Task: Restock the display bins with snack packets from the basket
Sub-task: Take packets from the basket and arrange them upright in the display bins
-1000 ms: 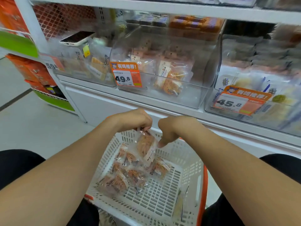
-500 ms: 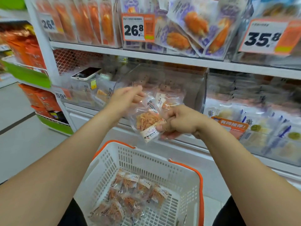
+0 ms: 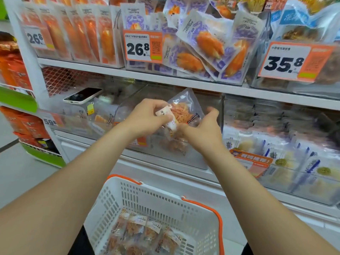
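Note:
My left hand (image 3: 147, 117) grips a clear snack packet (image 3: 184, 109) of orange shredded food, raised in front of the open clear display bin (image 3: 165, 153) on the lower shelf. Just right of the packet, my right hand (image 3: 204, 127) touches its lower right side with loosely spread fingers. Below, the white basket (image 3: 161, 203) with orange handles holds several more of the same packets (image 3: 143, 234) in its bottom.
A phone (image 3: 82, 95) lies on top of the bin to the left. More clear bins of packets stand to the right (image 3: 294, 159). The upper shelf (image 3: 184, 83) carries crab-stick packs and price tags 26.8 and 35.8. Grey floor lies at the left.
Both hands lifted the packet out of the basket and up to the bin's opening. My view tilted up, so the upper shelf now shows.

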Demonstrator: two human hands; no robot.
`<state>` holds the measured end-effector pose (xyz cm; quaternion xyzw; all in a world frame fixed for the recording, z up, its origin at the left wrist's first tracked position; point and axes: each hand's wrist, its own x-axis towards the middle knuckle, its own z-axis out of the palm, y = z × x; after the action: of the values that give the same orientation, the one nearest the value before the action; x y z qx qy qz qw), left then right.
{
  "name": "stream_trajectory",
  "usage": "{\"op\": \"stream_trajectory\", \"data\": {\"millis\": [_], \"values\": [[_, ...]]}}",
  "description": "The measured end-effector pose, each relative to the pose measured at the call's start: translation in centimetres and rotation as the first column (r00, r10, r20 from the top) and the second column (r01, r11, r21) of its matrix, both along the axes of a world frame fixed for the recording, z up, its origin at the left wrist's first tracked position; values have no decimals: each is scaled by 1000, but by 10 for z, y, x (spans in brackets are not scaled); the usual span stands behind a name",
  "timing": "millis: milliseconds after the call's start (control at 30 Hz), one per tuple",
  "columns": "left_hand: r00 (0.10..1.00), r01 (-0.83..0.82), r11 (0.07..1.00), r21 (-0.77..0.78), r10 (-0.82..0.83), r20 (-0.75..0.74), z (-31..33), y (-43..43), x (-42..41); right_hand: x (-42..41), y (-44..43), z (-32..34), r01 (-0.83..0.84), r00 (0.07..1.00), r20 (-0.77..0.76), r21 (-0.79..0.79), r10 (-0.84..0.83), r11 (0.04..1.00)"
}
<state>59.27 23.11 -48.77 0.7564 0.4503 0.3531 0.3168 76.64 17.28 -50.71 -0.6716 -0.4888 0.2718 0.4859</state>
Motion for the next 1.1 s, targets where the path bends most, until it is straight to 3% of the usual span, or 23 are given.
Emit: {"op": "stream_trajectory", "data": {"millis": [100,233,333,433,533,700,900,1033,1100], "values": [[997,27,986,162,-15,-77,-3,16,7,2,6,-1,24,997,76,56,-28,998],[976,62,976,208,-15,-219,-6,31,19,8,13,-2,58,989,133,86,-69,995],[912,135,985,111,-80,-402,-10,46,19,12,13,-6,-10,958,285,-18,15,1000],[828,148,989,13,-117,-548,-13,54,18,9,22,-15,4,869,481,-235,113,972],[796,89,992,93,-15,-605,-20,57,23,9,34,-17,16,861,472,-399,190,917],[724,63,972,226,111,-681,-23,55,32,14,59,-19,-13,919,326,-534,220,845],[682,55,949,310,191,-706,-26,53,31,17,69,-28,13,912,381,-396,151,918],[658,54,946,320,207,-724,-25,46,30,11,65,-28,-15,919,352,-420,178,907],[692,38,942,334,216,-689,-26,41,27,12,61,-26,-19,915,361,-409,181,912]]}}
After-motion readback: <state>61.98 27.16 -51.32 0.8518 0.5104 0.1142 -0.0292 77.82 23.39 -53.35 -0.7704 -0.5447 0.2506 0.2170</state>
